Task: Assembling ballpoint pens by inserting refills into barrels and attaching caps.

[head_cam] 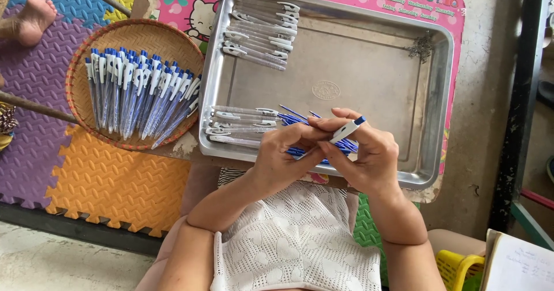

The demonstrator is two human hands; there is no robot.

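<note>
My left hand (283,155) and my right hand (366,155) meet over the near edge of a metal tray (369,66). Together they grip a white pen with a blue tip (348,129), its blue end pointing up and right. Under my hands lies a bunch of thin blue refills (294,116). Clear pen barrels with white clips (239,126) lie in the tray just left of my left hand. A second heap of clear barrels (259,34) sits at the tray's far left corner.
A round woven basket (138,37) left of the tray holds several finished blue-and-white pens (138,92). A small pile of tiny springs (420,47) lies in the tray's far right. Coloured foam mats (109,181) cover the floor; another person's bare foot (32,17) is at top left. A yellow basket (456,268) is bottom right.
</note>
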